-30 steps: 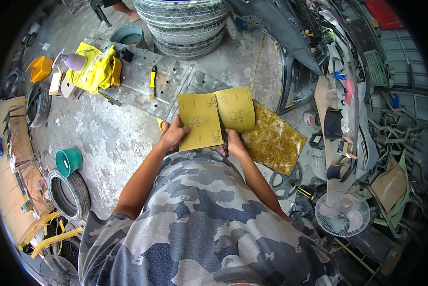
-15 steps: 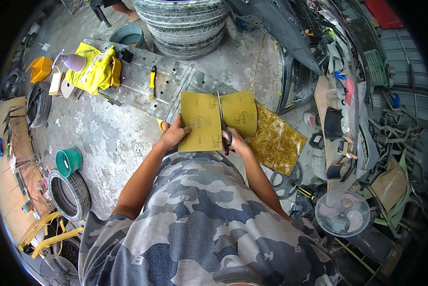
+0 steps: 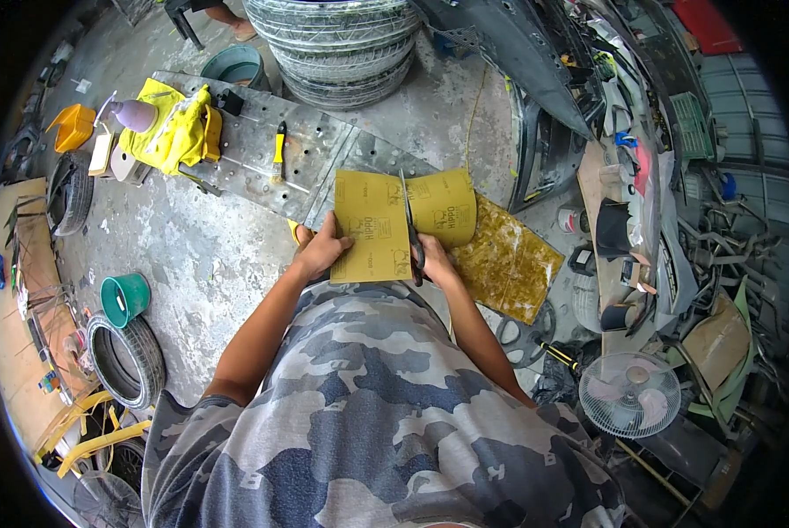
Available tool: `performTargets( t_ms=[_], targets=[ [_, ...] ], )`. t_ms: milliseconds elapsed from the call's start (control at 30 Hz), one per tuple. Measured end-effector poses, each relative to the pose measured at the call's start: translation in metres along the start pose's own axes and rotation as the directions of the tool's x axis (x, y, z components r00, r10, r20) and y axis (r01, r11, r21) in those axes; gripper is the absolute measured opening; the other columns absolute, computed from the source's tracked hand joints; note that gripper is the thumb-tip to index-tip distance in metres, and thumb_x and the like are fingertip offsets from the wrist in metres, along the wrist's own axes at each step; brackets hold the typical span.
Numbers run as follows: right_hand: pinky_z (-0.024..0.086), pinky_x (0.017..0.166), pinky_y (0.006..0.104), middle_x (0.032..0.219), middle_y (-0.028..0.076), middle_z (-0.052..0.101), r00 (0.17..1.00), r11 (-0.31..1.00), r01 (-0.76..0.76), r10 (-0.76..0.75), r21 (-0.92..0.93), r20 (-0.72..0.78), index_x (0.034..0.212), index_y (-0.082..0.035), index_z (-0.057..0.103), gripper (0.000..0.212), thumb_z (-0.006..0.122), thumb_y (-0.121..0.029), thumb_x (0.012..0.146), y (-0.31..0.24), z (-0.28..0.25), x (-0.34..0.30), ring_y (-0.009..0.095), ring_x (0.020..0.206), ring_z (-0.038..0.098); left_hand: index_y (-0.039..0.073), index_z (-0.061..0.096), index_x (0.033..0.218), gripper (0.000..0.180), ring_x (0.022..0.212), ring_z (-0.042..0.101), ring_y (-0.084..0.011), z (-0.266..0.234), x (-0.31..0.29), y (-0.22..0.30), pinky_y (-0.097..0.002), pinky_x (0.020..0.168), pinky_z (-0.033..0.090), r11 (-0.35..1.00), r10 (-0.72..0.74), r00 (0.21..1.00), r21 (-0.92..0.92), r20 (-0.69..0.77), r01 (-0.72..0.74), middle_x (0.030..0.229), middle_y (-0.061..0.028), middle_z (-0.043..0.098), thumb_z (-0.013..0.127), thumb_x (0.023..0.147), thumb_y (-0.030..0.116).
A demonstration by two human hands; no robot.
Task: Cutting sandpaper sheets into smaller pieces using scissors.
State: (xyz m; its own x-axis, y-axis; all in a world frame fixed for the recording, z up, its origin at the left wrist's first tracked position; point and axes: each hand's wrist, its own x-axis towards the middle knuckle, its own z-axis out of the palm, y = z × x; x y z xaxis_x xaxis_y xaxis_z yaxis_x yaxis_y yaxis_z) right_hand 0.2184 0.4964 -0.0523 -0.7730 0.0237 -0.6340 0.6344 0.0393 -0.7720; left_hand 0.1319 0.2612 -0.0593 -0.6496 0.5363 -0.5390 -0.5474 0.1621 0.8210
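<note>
A yellow-brown sheet of sandpaper (image 3: 368,229) with dark print is held up in front of my body. At its left edge my left hand (image 3: 322,248) pinches it, thumb on top. My right hand (image 3: 435,260) is closed round the black handles of a pair of scissors (image 3: 409,216). Their blades point away from me and lie along a line between the flat left part and the curling right part of the sheet. The lower handle is partly hidden by my fingers.
Beyond the sheet is a metal bench (image 3: 254,150) bearing a yellow-handled brush (image 3: 279,154) and a yellow cloth (image 3: 170,132). Stacked tyres (image 3: 337,62) stand at the far side. Right lies a mottled yellow board (image 3: 513,264); a fan (image 3: 630,394) is lower right. A person's foot shows far off.
The scissors' handles have drawn closer together in my right hand. The sheet and my left hand stay almost where they were, with only a slight shift.
</note>
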Motion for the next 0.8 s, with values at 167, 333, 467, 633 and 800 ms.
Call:
performTargets(
  t_ms=[167, 333, 467, 633, 800],
  targets=[
    [0.042, 0.039, 0.0296, 0.059, 0.009, 0.056, 0.999, 0.998, 0.026, -0.028, -0.054, -0.034, 0.085, 0.005, 0.057, 0.030, 0.059, -0.025, 0.085, 0.004, 0.001, 0.003, 0.016, 0.043, 0.055, -0.003, 0.031, 0.128, 0.050, 0.115, 0.048, -0.0218, 0.002, 0.002, -0.003, -0.0324, 0.099, 0.038, 0.999, -0.022, 0.999, -0.050, -0.033, 0.021, 0.123, -0.0152, 0.048, 0.050, 0.083, -0.010],
    [0.042, 0.040, 0.0285, 0.063, 0.008, 0.057, 0.963, 0.954, 0.221, -0.246, -0.201, -0.110, 0.087, 0.008, 0.060, 0.037, 0.063, -0.029, 0.084, 0.019, 0.002, 0.012, 0.012, 0.046, 0.054, -0.004, 0.031, 0.128, 0.049, 0.114, 0.049, -0.0217, 0.000, 0.008, -0.015, -0.0321, 0.097, 0.040, 1.000, -0.001, 0.999, 0.006, -0.041, 0.001, 0.123, -0.0153, 0.048, 0.052, 0.084, -0.008],
    [0.042, 0.040, 0.0288, 0.065, 0.008, 0.058, 0.974, 0.963, 0.193, -0.212, -0.188, -0.083, 0.089, 0.008, 0.060, 0.037, 0.063, -0.028, 0.084, 0.023, 0.000, 0.013, 0.012, 0.048, 0.054, -0.003, 0.028, 0.131, 0.053, 0.119, 0.046, -0.0248, -0.001, 0.007, -0.017, -0.0301, 0.100, 0.037, 0.999, -0.017, 1.000, -0.048, 0.007, 0.017, 0.126, -0.0197, 0.046, 0.054, 0.085, 0.001],
    [0.040, 0.036, 0.0283, 0.061, 0.007, 0.057, 0.980, 0.971, 0.172, -0.185, -0.166, -0.068, 0.086, 0.007, 0.059, 0.030, 0.061, -0.024, 0.085, 0.024, 0.000, 0.016, 0.012, 0.043, 0.053, -0.003, 0.030, 0.129, 0.050, 0.118, 0.047, -0.0256, -0.002, 0.006, -0.013, -0.0305, 0.097, 0.039, 0.998, -0.051, 0.999, -0.042, 0.008, 0.051, 0.126, -0.0204, 0.047, 0.054, 0.086, 0.002],
    [0.039, 0.035, 0.0285, 0.058, 0.006, 0.056, 0.991, 0.989, 0.131, -0.133, -0.062, -0.021, 0.083, 0.005, 0.059, 0.024, 0.059, -0.019, 0.087, 0.024, -0.001, 0.014, 0.013, 0.041, 0.052, -0.004, 0.032, 0.124, 0.044, 0.106, 0.053, -0.0220, 0.002, 0.004, -0.008, -0.0321, 0.091, 0.045, 0.991, -0.084, 0.996, -0.107, -0.023, 0.081, 0.117, -0.0156, 0.050, 0.051, 0.084, -0.007]
  ],
)
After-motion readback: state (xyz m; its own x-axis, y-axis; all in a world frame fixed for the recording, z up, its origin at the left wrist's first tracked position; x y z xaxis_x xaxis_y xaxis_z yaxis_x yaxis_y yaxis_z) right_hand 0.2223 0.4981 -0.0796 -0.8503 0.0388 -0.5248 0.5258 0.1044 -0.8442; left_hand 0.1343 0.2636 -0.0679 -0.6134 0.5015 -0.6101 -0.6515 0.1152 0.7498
